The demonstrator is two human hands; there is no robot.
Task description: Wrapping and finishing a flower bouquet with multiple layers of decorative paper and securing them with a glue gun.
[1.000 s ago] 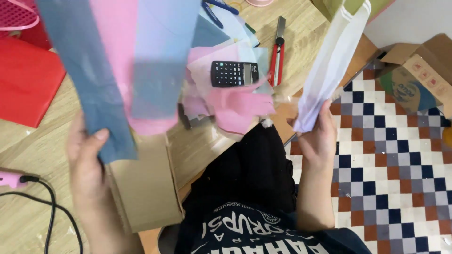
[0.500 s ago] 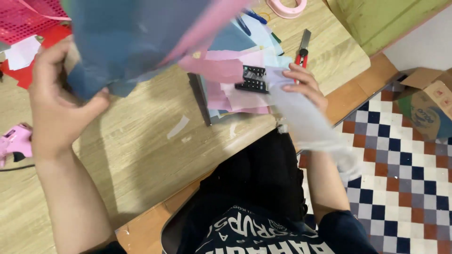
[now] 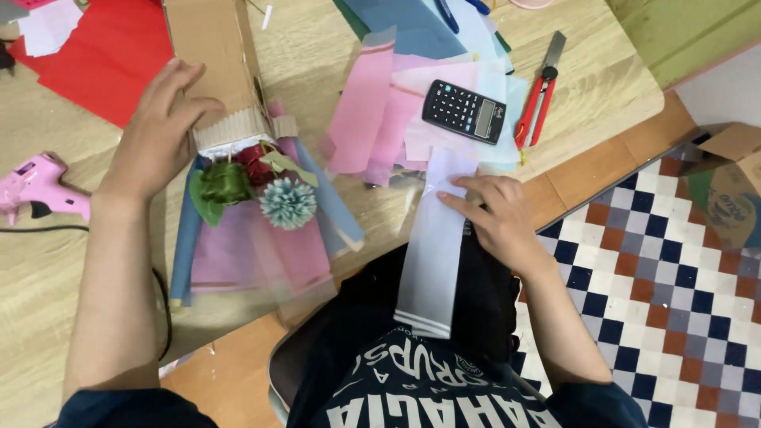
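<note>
Head view: the left hand (image 3: 158, 131) now lies flat on the cardboard box (image 3: 218, 67), fingers spread and pressing nothing between them, where half a second ago it held a bundle of blue and pink paper up in the air. That bundle, with paper flowers (image 3: 254, 186) at its top, now rests on the wooden surface (image 3: 602, 87) just below the box. The right hand (image 3: 495, 218) rests with fingers extended on a pale paper strip (image 3: 436, 254) hanging over the surface's edge onto the lap; earlier it gripped the strip lower down. A calculator (image 3: 465, 111) lies on loose pink sheets (image 3: 372, 111), a red cutter (image 3: 539, 99) beside it. The pink glue gun (image 3: 36, 186) is cut off at left. Motion blurs the bundle's lower edge.
</note>
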